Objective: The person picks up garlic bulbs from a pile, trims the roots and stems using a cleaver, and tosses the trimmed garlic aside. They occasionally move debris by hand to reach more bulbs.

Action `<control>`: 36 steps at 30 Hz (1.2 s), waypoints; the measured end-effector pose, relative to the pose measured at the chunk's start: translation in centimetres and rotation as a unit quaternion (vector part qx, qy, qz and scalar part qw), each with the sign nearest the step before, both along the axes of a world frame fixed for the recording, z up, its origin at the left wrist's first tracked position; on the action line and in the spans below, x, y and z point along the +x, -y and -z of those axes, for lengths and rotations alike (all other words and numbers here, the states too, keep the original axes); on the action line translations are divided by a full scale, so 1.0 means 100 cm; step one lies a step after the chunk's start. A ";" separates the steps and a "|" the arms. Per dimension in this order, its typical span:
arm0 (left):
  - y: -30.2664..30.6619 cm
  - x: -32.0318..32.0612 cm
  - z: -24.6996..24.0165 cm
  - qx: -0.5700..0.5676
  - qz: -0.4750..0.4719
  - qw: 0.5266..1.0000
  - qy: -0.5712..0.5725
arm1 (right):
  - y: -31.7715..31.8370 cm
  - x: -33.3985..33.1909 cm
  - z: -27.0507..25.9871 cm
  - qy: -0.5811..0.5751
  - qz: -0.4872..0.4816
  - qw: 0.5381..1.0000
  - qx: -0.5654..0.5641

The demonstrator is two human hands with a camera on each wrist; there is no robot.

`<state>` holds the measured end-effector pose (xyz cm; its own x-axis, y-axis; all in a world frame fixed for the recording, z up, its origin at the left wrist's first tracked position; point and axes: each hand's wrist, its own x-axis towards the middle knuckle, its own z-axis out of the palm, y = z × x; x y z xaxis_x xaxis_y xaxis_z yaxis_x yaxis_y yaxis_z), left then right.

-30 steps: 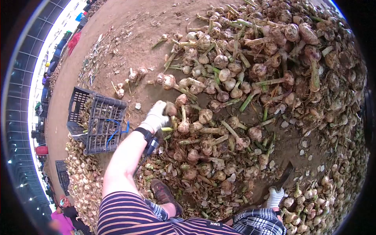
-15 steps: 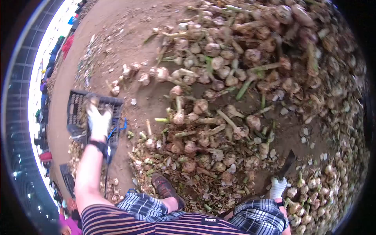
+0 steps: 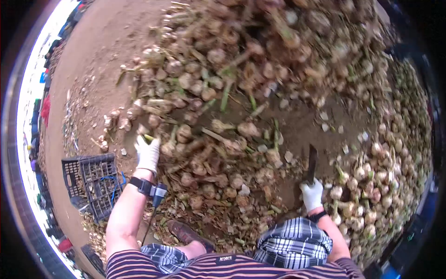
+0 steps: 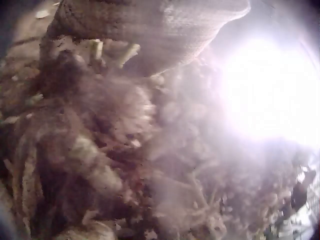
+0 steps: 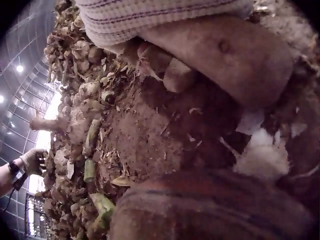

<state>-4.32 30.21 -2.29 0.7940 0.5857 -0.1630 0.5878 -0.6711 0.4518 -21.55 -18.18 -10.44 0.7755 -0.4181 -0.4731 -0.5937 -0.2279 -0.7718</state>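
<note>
My gloved left hand [image 3: 147, 152] reaches to the near-left edge of a heap of garlic [image 3: 218, 135], fingers apart around a green-stemmed bulb. In the left wrist view its glove [image 4: 145, 30] hangs over two cut stalks [image 4: 97, 50], partly washed out by glare. My gloved right hand [image 3: 311, 193] grips a knife with a dark, broad blade [image 3: 312, 160] pointing away from me, over bare dirt. The right wrist view shows the striped glove [image 5: 150, 17] with a rounded brown end [image 5: 225, 55] jutting from it.
A black plastic crate [image 3: 93, 179] with a blue cord stands at the left. Trimmed bulbs [image 3: 367, 200] lie heaped at the right. Cut stalks and dry leaves cover the ground around my shoe [image 3: 188, 235]. A large pile of stemmed garlic [image 3: 278, 42] rises ahead.
My left hand went from the heap to the crate, then back to the heap's edge. The view has swung right. My right hand keeps the knife and has come up a little.
</note>
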 end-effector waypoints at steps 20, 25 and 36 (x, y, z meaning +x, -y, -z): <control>0.265 0.087 -0.032 -0.283 0.644 0.684 -0.195 | 0.019 0.005 -0.006 -0.098 -0.087 0.991 0.037; 0.287 0.112 -0.158 -0.234 0.599 0.763 -0.070 | 0.029 0.013 -0.035 -0.030 -0.019 0.991 0.130; 0.321 0.152 -0.200 -0.418 0.540 0.731 -0.010 | 0.042 0.045 -0.103 0.143 0.016 0.989 0.024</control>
<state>10.88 -1.84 17.74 0.7127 -0.6905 -0.1234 -0.0684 -0.2435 0.9675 -17.08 -22.35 -0.16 0.8673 -0.4271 -0.2556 -0.3555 -0.1721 -0.9187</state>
